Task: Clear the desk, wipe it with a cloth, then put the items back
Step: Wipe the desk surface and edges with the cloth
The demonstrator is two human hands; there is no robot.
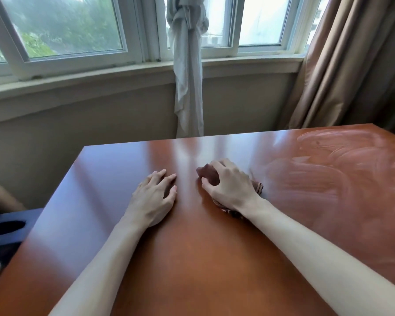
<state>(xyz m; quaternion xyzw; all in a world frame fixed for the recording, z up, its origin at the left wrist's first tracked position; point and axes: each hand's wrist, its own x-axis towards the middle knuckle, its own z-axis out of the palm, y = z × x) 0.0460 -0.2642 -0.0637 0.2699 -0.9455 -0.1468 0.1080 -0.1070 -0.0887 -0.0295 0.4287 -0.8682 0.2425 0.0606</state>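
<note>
One reddish-brown bench [192,258] across the lower frame. Two hands near the centre. Left hand [154,198], resting flat on the bench, fingers loosely spread, holding nothing. Right hand [229,187], just right of centre, fingers curled round one bunched brown cloth [209,173], pressing it to the bench surface. Damp wipe streaks [328,167] at the right of the bench. One knotted white curtain [188,65] top centre, one tan curtain [351,53] top right. One dark blurred object [5,231] at the left edge.
</note>
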